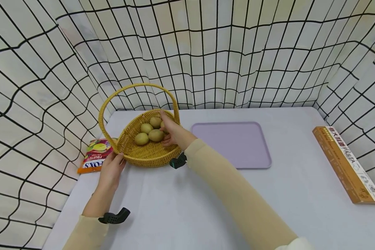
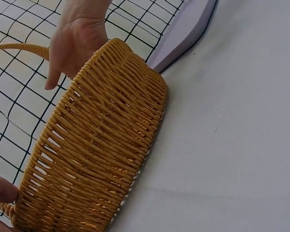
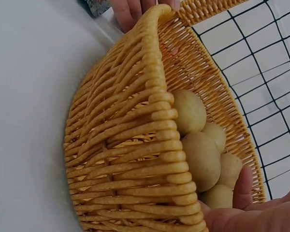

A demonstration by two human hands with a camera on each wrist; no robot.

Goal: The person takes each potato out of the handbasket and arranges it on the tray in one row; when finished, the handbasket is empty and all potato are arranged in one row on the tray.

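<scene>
A yellow-brown wicker basket [image 1: 150,161] with a tall arched handle stands on the left part of the table, holding several potatoes [image 1: 156,135]. My left hand [image 1: 111,170] grips its rim at the front left, near the foot of the handle; the thumb [image 2: 4,189] shows at the rim in the left wrist view. Over the right side of the basket my right hand [image 1: 175,133] reaches in with its fingers spread. In the right wrist view those fingers [image 3: 243,187] are right beside the lowest potato [image 3: 217,196]. The basket wall partly hides this hand.
A red and orange snack packet [image 1: 95,154] lies left of the basket, partly behind my left hand. To the right is a flat lilac tray [image 1: 237,146], which my right forearm overlaps. A long pasta box [image 1: 347,166] lies near the right edge. Netted white cloth [image 1: 212,62] surrounds the table.
</scene>
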